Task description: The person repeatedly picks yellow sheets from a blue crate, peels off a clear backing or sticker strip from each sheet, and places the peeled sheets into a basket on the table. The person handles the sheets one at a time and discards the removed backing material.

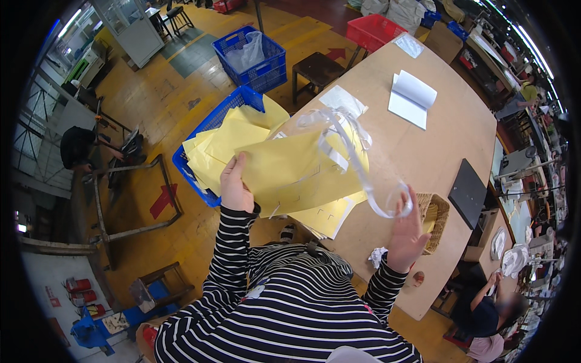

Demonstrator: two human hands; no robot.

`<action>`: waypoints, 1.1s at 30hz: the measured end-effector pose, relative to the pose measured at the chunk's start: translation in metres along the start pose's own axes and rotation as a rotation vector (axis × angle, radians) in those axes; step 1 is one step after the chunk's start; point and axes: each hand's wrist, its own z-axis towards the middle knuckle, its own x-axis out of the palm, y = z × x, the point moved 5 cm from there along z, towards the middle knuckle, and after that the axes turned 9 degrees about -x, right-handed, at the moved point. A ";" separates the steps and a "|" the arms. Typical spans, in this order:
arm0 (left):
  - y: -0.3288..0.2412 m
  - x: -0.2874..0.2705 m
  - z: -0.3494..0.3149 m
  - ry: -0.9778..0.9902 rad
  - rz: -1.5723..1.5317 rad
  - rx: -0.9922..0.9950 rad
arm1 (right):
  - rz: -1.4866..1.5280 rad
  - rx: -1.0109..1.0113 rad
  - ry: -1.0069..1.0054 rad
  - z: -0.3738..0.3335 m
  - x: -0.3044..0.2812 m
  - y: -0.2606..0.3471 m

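Note:
My left hand (235, 186) grips the near left edge of a yellow sheet (290, 172), thumb on top. The sheet is raised and tilted, with thin cut lines on it. A long, white, translucent strip (358, 158) curls from the sheet's right side toward my right hand (405, 236). That hand has its fingers stretched up and its thumb apart, and the strip's looped end lies against the fingers. Beneath the raised sheet, more yellow sheets (330, 219) lie on the table's edge. Other yellow sheets (209, 148) overfill a blue crate (181, 163) at the left.
On the wooden table (451, 121) are an open notebook (413, 100), a wicker basket (437, 224), a black flat panel (468, 192) and crumpled white paper (376, 257). Beyond stand another blue crate (266, 68), a stool (319, 69) and a red crate (372, 31). Another person sits at lower right.

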 end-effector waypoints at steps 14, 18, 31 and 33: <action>0.021 0.021 -0.002 0.246 -0.328 -0.500 | -1.060 -0.388 0.916 -0.053 0.111 -0.047; 0.023 0.020 -0.006 0.215 -0.378 -0.493 | -0.979 -0.468 0.784 -0.052 0.118 -0.054; 0.053 0.056 -0.075 0.605 0.944 0.055 | -0.774 -0.241 0.377 -0.031 0.101 -0.055; 0.061 0.047 -0.071 0.533 0.855 -0.147 | -0.763 -0.208 0.352 -0.027 0.097 -0.056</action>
